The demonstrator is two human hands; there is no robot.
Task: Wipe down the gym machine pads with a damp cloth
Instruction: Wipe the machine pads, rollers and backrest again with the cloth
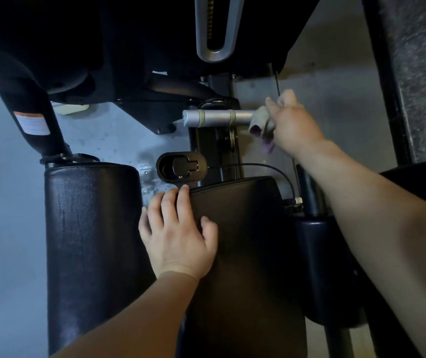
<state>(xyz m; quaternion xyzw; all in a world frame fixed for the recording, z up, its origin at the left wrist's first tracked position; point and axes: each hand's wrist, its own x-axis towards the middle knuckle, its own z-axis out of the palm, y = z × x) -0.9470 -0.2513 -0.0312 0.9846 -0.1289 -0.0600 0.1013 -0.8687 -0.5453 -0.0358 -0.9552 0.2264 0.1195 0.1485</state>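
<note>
A black seat pad [243, 228] fills the lower middle, and a black roller pad [90, 228] stands to its left. My left hand [178, 228] rests flat on the seat pad's left edge, fingers straight. Farther off, my right hand [288, 122] grips a crumpled grey and purple cloth [262, 122] against the right end of a silver bar [217, 117]. A smaller black pad [320, 267] sits at the right of the seat.
A black oval adjustment handle [181, 166] lies just beyond the seat pad. Water drops [147, 174] dot the grey floor beside it. Black frame tubes [385, 81] rise at the right, and a dark machine housing [103, 47] fills the top.
</note>
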